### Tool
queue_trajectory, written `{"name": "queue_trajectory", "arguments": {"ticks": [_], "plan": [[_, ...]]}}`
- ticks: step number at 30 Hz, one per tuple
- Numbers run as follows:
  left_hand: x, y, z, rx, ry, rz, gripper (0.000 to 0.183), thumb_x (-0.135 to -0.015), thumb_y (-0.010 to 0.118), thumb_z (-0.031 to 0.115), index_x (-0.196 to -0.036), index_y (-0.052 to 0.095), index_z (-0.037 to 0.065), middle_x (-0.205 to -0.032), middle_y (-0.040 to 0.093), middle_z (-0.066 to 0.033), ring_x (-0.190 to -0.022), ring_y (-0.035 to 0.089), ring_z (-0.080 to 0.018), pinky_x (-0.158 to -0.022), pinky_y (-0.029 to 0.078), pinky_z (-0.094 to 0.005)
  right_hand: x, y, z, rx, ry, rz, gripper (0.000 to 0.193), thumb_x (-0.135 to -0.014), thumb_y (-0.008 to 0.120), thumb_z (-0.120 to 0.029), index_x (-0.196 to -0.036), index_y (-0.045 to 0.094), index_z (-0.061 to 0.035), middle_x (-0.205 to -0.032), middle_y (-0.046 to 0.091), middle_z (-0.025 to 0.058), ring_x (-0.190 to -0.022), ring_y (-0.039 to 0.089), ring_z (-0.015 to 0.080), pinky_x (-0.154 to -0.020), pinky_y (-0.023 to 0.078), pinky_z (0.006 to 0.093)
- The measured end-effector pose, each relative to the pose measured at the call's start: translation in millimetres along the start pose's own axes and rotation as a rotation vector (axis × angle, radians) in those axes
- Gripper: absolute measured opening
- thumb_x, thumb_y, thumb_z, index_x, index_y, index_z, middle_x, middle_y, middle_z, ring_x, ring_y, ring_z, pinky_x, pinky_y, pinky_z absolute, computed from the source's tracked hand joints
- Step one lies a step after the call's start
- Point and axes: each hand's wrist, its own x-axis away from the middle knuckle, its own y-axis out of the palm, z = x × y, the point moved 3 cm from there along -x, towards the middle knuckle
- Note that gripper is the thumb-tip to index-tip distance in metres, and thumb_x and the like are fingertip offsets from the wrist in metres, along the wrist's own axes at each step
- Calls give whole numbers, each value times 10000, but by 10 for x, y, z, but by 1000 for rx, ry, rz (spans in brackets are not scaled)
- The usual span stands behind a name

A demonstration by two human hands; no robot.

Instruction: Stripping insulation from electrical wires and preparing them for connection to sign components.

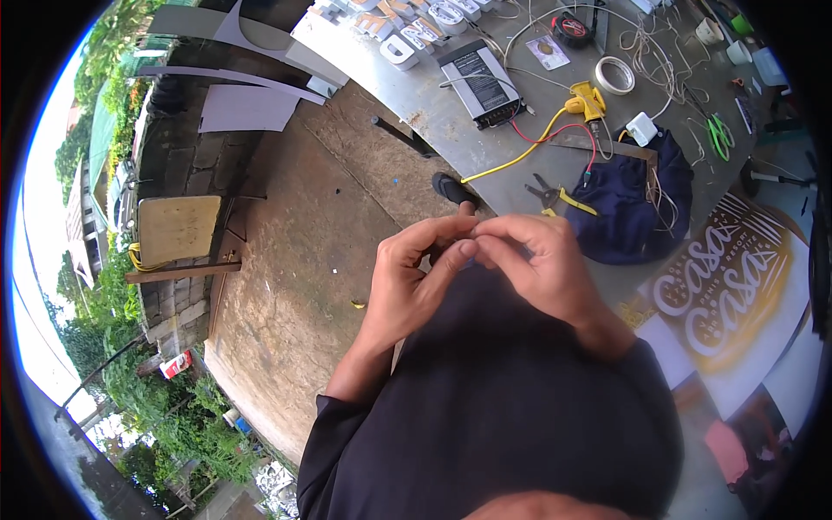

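- the left hand (412, 277) and the right hand (533, 260) are meeting in front of the person's chest, fingertips pressing together over the dark shirt (511, 407).
- both hands are curling narrowly, thumbs and forefingers pinching at one spot; whatever is sitting between them is too small and hidden to tell.
- just beyond the hands, a grey workbench (451, 130) is running across the top right.
- yellow-handled pliers (555, 195) are lying on the bench near the right hand, beside a dark blue cloth (628, 212).
- further off, a yellow tool (588, 100) with red and yellow wires, a black box unit (481, 82), a tape roll (614, 75) and green scissors (719, 136) are lying on the bench.
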Motion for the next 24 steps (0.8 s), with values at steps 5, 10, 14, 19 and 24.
{"name": "queue_trajectory", "arguments": {"ticks": [5,10,14,19,24], "plan": [[-27,-16,-106,-61,33,18,140,-913,702,15,-1042,713,-39,-858,664,-26,-790,588,-61,-690,465,-216,10,-56,29,165,-60,12,71,-871,694,-32,-911,696,27,-796,704,169,-698,708,265,-603,510,330],[-52,-11,-153,-35,71,-2,82,-906,708,10,-973,717,-36,-818,647,-13,-756,573,-55,-654,447,-208,-42,-140,-5,124,41,-32,98,-861,724,-65,-902,704,23,-779,716,144,-674,694,175,-597,511,312],[-36,4,-218,21,81,31,81,-920,702,36,-961,701,-34,-809,666,-30,-737,578,-64,-640,447,-213,-85,-221,-27,96,110,-81,117,-867,733,-89,-888,703,22,-777,718,135,-672,672,128,-619,506,293],[-4,-19,-178,190,28,124,128,-942,692,103,-958,688,-24,-783,679,-54,-689,583,-81,-620,453,-225,-254,-497,761,218,119,121,209,-866,756,-174,-939,676,5,-839,701,118,-762,670,168,-701,515,295],[-38,-19,-153,263,65,230,151,-965,665,132,-938,666,-17,-715,647,-38,-634,567,-81,-595,437,-218,54,-626,1803,1189,184,98,527,-780,814,-326,-1179,618,-42,-1191,601,154,-1130,577,334,-916,478,436]]}}
